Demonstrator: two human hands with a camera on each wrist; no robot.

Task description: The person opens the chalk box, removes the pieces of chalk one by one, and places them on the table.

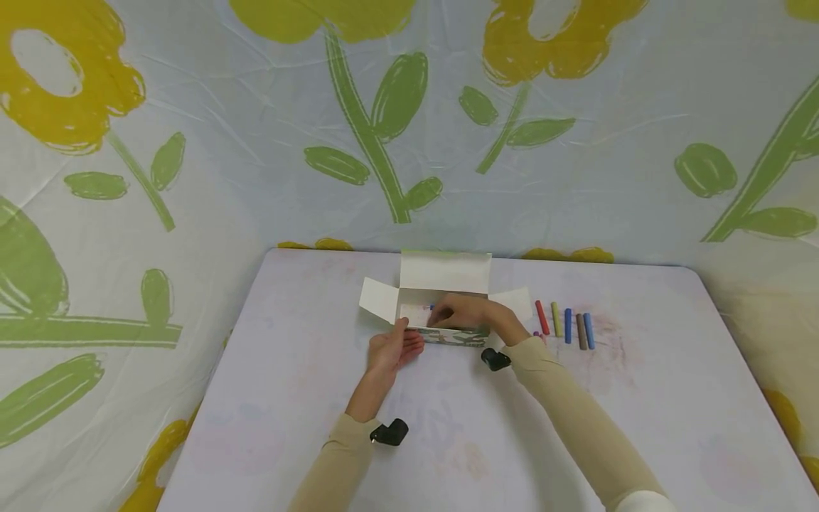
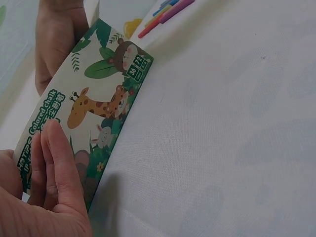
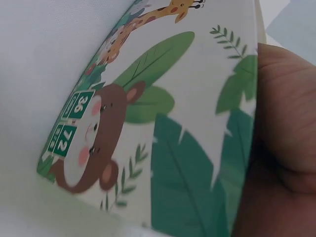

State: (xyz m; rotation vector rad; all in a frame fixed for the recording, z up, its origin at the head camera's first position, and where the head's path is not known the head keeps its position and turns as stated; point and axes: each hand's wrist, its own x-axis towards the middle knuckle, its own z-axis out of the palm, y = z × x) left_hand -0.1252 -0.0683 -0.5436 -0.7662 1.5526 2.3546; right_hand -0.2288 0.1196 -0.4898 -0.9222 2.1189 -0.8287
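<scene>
A colored chalk box (image 1: 451, 337) stands on the table with its lid raised at the back and its side flaps folded out. At its front left corner, my left hand (image 1: 387, 350) holds the box, with straight fingers (image 2: 61, 163) along the printed front panel and the thumb at the top edge. My right hand (image 1: 463, 313) reaches down into the box with bent fingers. Its fingertips are hidden behind the front wall, so I cannot tell what they hold. A small bit of blue shows beside them inside.
To the right of the box lie several chalk sticks: red (image 1: 542, 318), yellow (image 1: 557, 319), blue (image 1: 568, 326) and brown (image 1: 581, 331) among them. The white table (image 1: 269, 398) has faint colored smudges. A flower-printed cloth (image 1: 256, 142) hangs behind and at the sides.
</scene>
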